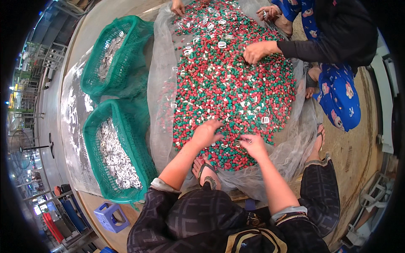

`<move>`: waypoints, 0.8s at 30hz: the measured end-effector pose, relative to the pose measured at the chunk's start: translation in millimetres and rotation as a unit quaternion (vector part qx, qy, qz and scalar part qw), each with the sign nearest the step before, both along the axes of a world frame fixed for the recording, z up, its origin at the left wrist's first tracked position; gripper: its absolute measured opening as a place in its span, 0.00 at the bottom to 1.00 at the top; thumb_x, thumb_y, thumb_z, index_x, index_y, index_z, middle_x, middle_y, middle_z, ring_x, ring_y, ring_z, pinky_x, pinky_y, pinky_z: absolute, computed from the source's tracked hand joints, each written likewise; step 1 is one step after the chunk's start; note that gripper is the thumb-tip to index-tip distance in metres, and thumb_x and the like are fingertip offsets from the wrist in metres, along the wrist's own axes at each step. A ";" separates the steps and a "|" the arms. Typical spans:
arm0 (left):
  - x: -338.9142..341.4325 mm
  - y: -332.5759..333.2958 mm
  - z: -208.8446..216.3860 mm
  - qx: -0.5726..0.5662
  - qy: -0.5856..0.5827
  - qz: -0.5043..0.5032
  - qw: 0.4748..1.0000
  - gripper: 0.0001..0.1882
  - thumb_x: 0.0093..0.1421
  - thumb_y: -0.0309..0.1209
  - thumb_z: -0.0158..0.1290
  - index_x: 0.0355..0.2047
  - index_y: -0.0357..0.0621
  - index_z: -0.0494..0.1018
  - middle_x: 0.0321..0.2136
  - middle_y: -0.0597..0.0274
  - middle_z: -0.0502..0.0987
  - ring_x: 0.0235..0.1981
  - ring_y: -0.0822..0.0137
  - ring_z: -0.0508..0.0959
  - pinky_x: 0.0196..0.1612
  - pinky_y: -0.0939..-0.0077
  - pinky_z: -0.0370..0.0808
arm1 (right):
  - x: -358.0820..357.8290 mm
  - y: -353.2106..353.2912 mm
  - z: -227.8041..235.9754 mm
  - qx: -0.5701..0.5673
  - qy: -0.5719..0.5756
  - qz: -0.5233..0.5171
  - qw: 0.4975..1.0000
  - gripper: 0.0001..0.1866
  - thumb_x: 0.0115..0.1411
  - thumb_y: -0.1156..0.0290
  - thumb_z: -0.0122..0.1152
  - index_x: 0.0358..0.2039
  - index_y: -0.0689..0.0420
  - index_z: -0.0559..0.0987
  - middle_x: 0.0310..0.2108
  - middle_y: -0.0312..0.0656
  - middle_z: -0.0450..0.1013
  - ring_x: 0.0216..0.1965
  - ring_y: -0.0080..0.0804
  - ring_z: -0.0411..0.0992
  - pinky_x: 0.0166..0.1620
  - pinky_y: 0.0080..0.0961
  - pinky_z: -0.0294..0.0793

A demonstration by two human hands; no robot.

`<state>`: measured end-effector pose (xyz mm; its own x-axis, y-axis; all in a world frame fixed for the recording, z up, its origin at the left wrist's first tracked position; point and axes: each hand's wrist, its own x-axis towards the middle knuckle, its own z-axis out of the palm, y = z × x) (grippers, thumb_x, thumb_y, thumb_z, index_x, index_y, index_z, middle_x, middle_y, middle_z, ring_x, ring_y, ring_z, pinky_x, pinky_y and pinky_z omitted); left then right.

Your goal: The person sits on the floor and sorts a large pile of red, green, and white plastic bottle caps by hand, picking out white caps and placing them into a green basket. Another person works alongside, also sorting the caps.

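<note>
A wide heap of small red, green and whitish pellets (236, 97) lies on a sheer white mesh cloth (160, 101). Flat silver metal buckles (265, 120) with slots are scattered through it. Over the near part of the heap, my left hand (206, 133) reaches in with thumb and fingers apart, and I see nothing in it. Just to its right, my right hand (254, 146) has its fingers closed on a small silver buckle (238, 143), partly covered by the fingertips.
To the left, two green baskets (87, 139) draped in green netting hold many silver buckles (118, 156). A purple stool (110, 217) stands at lower left. Across the heap, a co-worker's hand (258, 52) touches the pellets, and another person's hand (177, 7) is at the far edge.
</note>
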<state>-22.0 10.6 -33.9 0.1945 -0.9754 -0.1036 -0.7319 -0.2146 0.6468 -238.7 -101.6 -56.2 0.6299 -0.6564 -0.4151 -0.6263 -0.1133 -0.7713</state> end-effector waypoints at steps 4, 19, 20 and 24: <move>-28.9 -2.3 6.9 0.006 -0.016 -0.074 0.997 0.22 0.45 0.32 0.62 0.41 0.44 0.70 0.38 0.54 0.73 0.42 0.53 0.74 0.43 0.62 0.72 | 18.8 18.9 40.5 -0.072 0.172 0.084 0.979 0.25 0.47 0.62 0.65 0.48 0.46 0.75 0.32 0.44 0.77 0.36 0.45 0.74 0.40 0.36 0.72; -36.2 -5.7 -6.3 -0.026 -0.095 0.010 0.995 0.14 0.45 0.35 0.60 0.31 0.42 0.74 0.32 0.58 0.70 0.38 0.58 0.71 0.42 0.63 0.68 | 8.7 -4.6 24.0 0.358 -0.084 -0.236 0.900 0.03 0.54 0.73 0.55 0.28 0.57 0.72 0.24 0.41 0.75 0.22 0.26 0.73 0.22 0.19 0.71; -34.0 -7.0 -8.1 -0.034 -0.074 0.025 0.996 0.12 0.45 0.34 0.61 0.29 0.42 0.74 0.30 0.58 0.70 0.37 0.57 0.71 0.41 0.64 0.69 | 9.5 -7.2 26.8 0.391 -0.116 -0.270 0.872 0.02 0.55 0.74 0.54 0.28 0.57 0.72 0.26 0.43 0.75 0.22 0.27 0.73 0.22 0.20 0.73; -18.3 -9.5 3.3 -0.073 0.049 0.097 0.991 0.06 0.46 0.25 0.57 0.25 0.40 0.73 0.24 0.59 0.71 0.29 0.62 0.73 0.35 0.68 0.71 | 8.6 -14.8 38.8 0.390 -0.197 -0.279 0.855 0.03 0.55 0.76 0.51 0.32 0.59 0.71 0.29 0.49 0.75 0.26 0.32 0.76 0.28 0.25 0.79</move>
